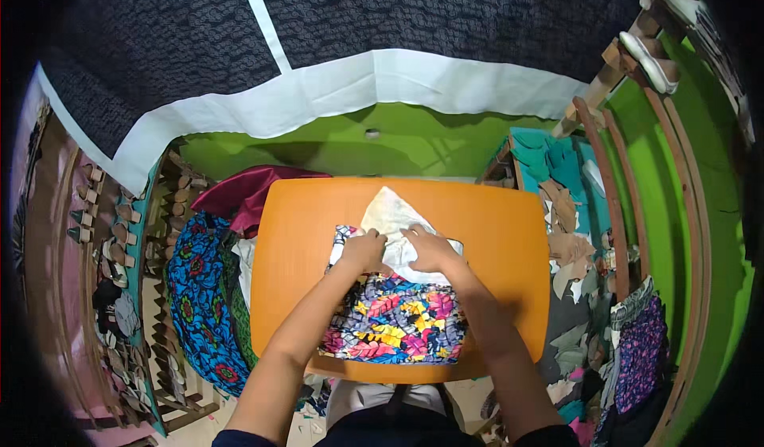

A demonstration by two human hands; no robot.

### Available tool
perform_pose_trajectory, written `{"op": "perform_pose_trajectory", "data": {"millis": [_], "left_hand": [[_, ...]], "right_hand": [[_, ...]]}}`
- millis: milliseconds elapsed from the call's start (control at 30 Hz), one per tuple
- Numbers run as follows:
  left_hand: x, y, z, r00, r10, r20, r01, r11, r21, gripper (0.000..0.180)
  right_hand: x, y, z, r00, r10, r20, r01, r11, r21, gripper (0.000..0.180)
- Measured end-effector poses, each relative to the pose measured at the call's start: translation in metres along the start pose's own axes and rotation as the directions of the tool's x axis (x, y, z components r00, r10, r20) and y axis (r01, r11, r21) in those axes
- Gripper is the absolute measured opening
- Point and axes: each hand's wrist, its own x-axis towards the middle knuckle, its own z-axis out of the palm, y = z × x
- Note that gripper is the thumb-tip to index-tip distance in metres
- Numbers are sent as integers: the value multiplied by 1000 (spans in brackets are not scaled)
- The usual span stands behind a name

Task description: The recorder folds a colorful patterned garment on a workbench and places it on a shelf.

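A piece of floral fabric (394, 320) in pink, yellow, blue and black lies on the orange table (509, 232), close to its near edge. Over its far part rests a white cloth (390, 210), creased and tapering to a point at the far end. My left hand (366, 251) presses down on the left side of this cloth, fingers apart and bent. On the right side, my right hand (430, 250) lies on the cloth with its fingers spread. A small patterned part of the fabric shows just left of my left hand.
Blue patterned cloth (203, 304) and maroon fabric (247, 196) are heaped left of the table. Shelves with wooden shoe lasts (119, 232) stand further left. Scraps (569, 256) lie to the right, near a wooden rack (684, 184). A dark curtain (446, 25) with a white border hangs beyond.
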Motion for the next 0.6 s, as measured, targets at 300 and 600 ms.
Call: {"op": "perform_pose_trajectory", "data": {"millis": [300, 600], "left_hand": [[0, -1, -23, 863, 318, 392, -306, 947, -96, 76], [-21, -10, -61, 706, 416, 573, -125, 870, -477, 83]], "right_hand": [[0, -9, -25, 914, -29, 404, 63, 995, -72, 40], [-14, 16, -31, 695, -459, 554, 23, 784, 620, 58]]}}
